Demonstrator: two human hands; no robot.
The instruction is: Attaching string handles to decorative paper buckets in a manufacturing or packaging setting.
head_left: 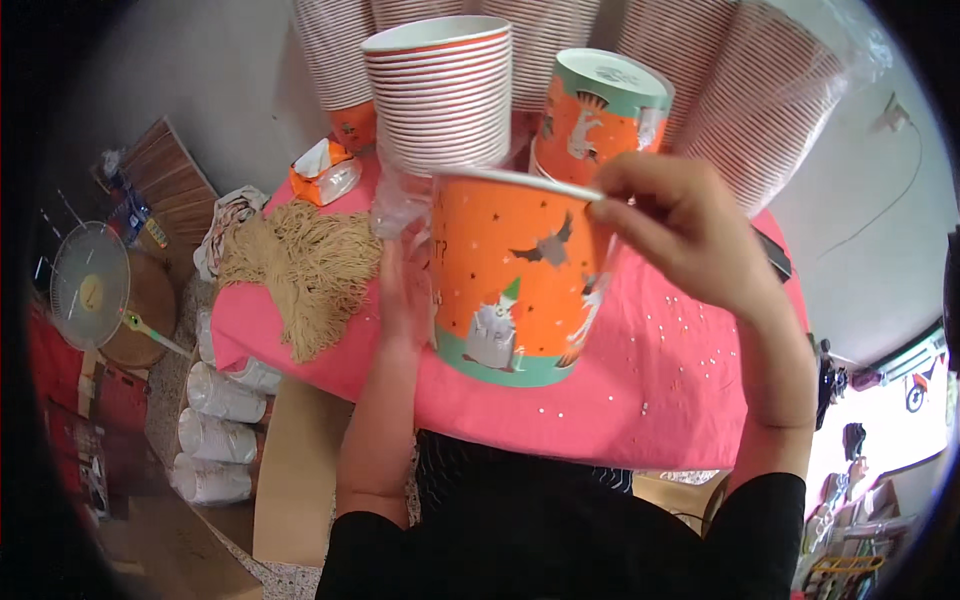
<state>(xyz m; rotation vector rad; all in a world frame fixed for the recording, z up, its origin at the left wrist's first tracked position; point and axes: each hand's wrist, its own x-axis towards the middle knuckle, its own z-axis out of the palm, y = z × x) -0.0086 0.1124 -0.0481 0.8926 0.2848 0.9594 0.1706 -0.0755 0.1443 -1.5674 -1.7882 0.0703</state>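
Note:
In front of me I hold up an orange paper bucket [510, 265], printed with a bat and cartoon figures above a green bottom band. My right hand [680, 220] pinches its white rim at the right, thumb and fingers closed over the edge. At the bucket's left side is my left hand [398, 290], blurred, its fingers partly behind the bucket; their grip cannot be made out. Just beyond stands a tall stack of nested paper buckets [440, 100], with crumpled clear plastic [400, 205] at its foot. Upside down to the right of that sits another orange bucket [605, 115].
More plastic-wrapped bucket stacks [770, 90] line the wall. Tan shredded filler [300, 265] and an orange-and-white packet [325, 170] lie left on the pink-covered table [650, 430]; small white bits dot the cloth. Wrapped white cups [215, 435] and a fan [90, 285] are at lower left.

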